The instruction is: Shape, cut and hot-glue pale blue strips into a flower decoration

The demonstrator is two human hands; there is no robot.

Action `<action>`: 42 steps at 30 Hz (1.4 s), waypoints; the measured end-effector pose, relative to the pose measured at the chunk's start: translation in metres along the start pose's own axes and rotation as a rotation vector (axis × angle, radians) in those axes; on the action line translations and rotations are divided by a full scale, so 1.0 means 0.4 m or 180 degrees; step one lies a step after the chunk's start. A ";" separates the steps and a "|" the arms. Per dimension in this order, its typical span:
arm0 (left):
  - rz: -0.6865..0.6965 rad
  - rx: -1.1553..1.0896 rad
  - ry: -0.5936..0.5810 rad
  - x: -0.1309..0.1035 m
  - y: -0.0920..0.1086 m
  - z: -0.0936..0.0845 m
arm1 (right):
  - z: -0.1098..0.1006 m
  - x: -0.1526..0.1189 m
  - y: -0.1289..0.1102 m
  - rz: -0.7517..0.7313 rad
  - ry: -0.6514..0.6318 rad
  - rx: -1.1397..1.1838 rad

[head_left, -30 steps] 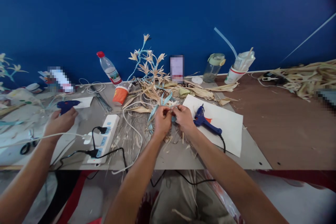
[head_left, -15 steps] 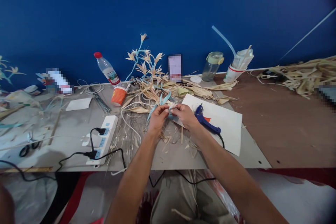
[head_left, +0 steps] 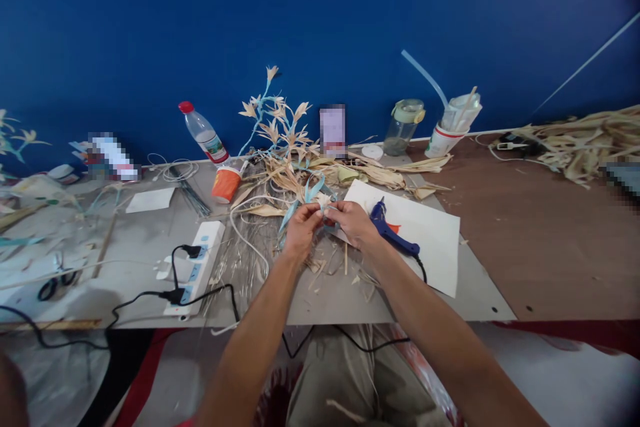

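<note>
Flower (head_left: 324,199) pinched in both hands over the worktop (head_left: 345,300)

Position: the pale flower is near the middle of the worktop, in front of the person. Left hand (head_left: 301,227): fingers closed together at the flower's base. Right hand (head_left: 353,221): fingers likewise clamped there, tips close to those of the left. The exact contact point is too small to verify. Blue leaves (head_left: 314,188) rise just beside the flower, on the left hand's side.

Right of the hands, 1 blue glue gun (head_left: 400,240) lies on a white sheet (head_left: 440,263), nozzle directed away from the person, black cable at the handle. Beyond the hands, dry husks (head_left: 385,177) are spread on the worktop; a branch (head_left: 260,113) carrying several pale flowers rises from them against the blue wall (head_left: 320,20).

Left side: 1 power strip (head_left: 206,260), 2 black plugs and 1 white plug fitted. Behind it, an orange cup (head_left: 226,185) is just in front of a red-capped bottle (head_left: 207,139). Scissors (head_left: 56,280) lie farther left.
</note>
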State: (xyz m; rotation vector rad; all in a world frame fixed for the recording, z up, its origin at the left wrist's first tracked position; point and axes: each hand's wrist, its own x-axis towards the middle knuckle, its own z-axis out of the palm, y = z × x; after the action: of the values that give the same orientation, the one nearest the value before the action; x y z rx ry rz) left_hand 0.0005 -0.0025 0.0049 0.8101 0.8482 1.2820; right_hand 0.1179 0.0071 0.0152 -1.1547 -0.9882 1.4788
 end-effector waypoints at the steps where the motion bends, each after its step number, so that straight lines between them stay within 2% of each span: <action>1: 0.0014 -0.0072 0.0035 0.001 -0.001 0.000 | 0.001 -0.002 -0.004 0.0003 -0.0005 0.0024; 5: -0.0058 -0.0208 0.0083 0.002 0.006 0.001 | -0.005 -0.006 -0.016 -0.0063 -0.0074 -0.0154; 12: -0.0227 -0.0086 0.0070 0.002 0.017 0.000 | -0.022 -0.003 -0.011 -0.0529 -0.0015 -0.1359; 15: -0.0376 -0.0273 0.0075 0.003 0.020 -0.003 | -0.021 0.000 -0.006 -0.0673 0.0000 -0.1601; 19: -0.0539 -0.0637 -0.0017 0.002 0.029 -0.007 | -0.013 -0.002 -0.006 -0.0648 0.0026 -0.1166; 24: -0.0500 -0.0939 -0.0174 -0.004 0.036 -0.008 | 0.004 -0.019 -0.019 -0.0254 -0.0337 -0.0034; 26: -0.0491 -0.1002 -0.0203 -0.006 0.036 -0.006 | 0.011 -0.022 -0.019 -0.0113 -0.0296 0.0211; 30: -0.0506 -0.1031 -0.0078 -0.007 0.036 -0.004 | 0.019 -0.021 -0.010 -0.0027 -0.0135 0.0033; 37: -0.0539 -0.1020 -0.0204 -0.011 0.044 -0.002 | 0.012 -0.025 -0.021 0.0143 -0.0223 0.0036; 42: -0.0525 -0.0898 -0.0142 -0.014 0.047 0.000 | 0.006 -0.022 -0.025 0.0223 -0.0345 0.0021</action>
State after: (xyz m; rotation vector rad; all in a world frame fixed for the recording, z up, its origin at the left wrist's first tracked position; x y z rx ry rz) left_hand -0.0087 -0.0058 0.0218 0.5314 0.6651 1.1997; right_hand 0.1183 0.0004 0.0270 -1.1242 -1.0245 1.6136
